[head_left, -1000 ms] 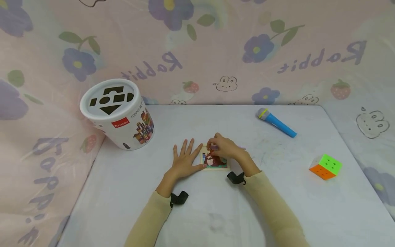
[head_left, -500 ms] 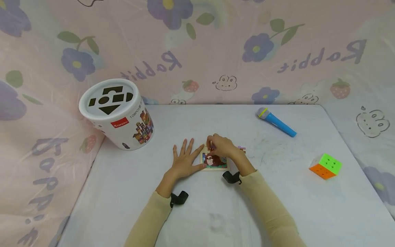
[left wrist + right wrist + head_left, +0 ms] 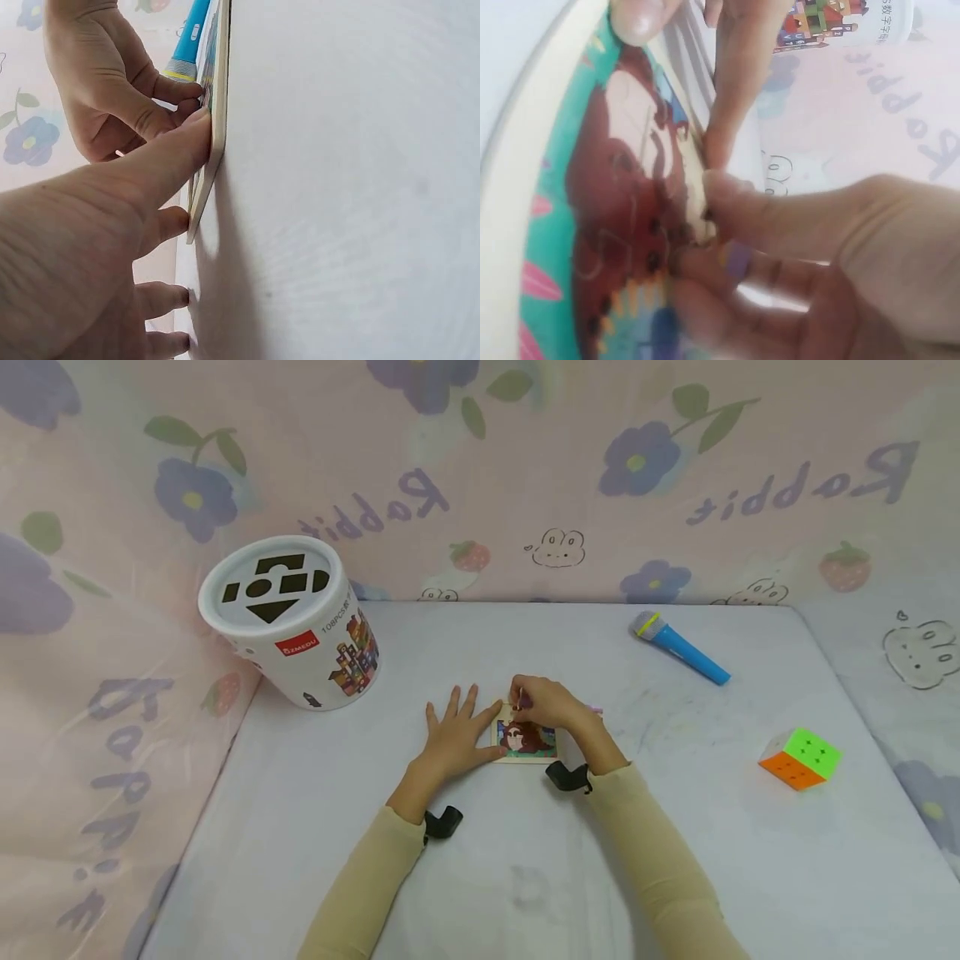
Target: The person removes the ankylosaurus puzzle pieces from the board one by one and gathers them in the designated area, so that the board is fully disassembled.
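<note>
The left hand [image 3: 453, 745] lies with its fingers spread, gripping nothing; its thumb rests on the face of a flat, pale-wood-edged jigsaw board [image 3: 527, 741] with a picture of a brown animal on a teal ground, and its forefinger touches the far corner. That board is on the white table [image 3: 480, 877], just right of the left hand and partly under the right hand [image 3: 551, 703], which pinches a small purple puzzle piece [image 3: 525, 700] between thumb and fingers. Beneath those fingers the right wrist view shows a strip of bare wood, so the step in hand looks like fitting this piece into the far part of the picture; the next move probably calls for lining up its edge and pressing it flat while the left hand steadies the board. Another purple bit [image 3: 596, 710] shows just beyond the right wrist. Well left of and beyond the left hand, a white cylindrical tub [image 3: 288, 627] bears a red label seemingly ending in "ZMEDU", plus "108PCS" and characters too small to make out. Past both hands, the pink flowered backdrop [image 3: 300, 427] repeats "Rabbit" in mirrored purple letters; the vertical word at far left is uncertain.
</note>
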{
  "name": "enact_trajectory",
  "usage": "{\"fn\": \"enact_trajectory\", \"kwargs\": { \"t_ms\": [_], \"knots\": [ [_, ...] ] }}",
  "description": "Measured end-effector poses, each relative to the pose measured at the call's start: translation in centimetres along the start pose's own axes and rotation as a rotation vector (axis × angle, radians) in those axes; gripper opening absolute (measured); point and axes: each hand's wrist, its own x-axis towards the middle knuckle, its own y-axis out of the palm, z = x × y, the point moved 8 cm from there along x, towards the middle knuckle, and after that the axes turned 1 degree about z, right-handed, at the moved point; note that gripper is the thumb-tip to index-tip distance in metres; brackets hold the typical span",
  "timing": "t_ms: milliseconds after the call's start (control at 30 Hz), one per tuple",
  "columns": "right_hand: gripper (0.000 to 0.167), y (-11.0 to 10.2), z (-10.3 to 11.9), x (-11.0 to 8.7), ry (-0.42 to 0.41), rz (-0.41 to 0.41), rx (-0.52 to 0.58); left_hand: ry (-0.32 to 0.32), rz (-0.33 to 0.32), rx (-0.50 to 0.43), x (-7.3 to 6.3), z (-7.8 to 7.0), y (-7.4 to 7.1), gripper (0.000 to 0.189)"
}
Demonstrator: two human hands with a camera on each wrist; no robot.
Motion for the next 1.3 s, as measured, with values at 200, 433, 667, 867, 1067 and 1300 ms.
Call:
{"fn": "enact_trajectory", "kwargs": {
  "t_ms": [200, 433, 667, 867, 1067, 1300],
  "knots": [
    [0.013, -0.1, -0.8, 0.3, 0.027, 0.002, 0.072, -0.002, 0.015, 0.018, 0.3, -0.2, -0.3, 0.082],
    [0.010, -1.2, -2.0, -0.1, -0.043, -0.112, 0.291, 0.007, -0.010, 0.017, 0.2, -0.3, -0.1, 0.082],
    [0.016, -5.0, -6.3, -4.2, 0.003, -0.238, 0.316, 0.015, -0.044, -0.018, 0.3, -0.3, 0.1, 0.082],
    [0.014, -6.1, -10.9, -8.8, 0.041, -0.175, 0.223, 0.098, -0.089, -0.027, -0.1, -0.9, -0.4, 0.071],
    [0.021, -5.7, -12.6, -11.2, 0.018, -0.155, 0.231, 0.290, -0.130, -0.005, -0.3, -2.4, -0.7, 0.046],
    [0.023, -6.0, -12.7, -11.5, -0.001, -0.232, 0.201, 0.358, -0.126, -0.080, -0.3, -2.6, -0.7, 0.037]
  ]
}}
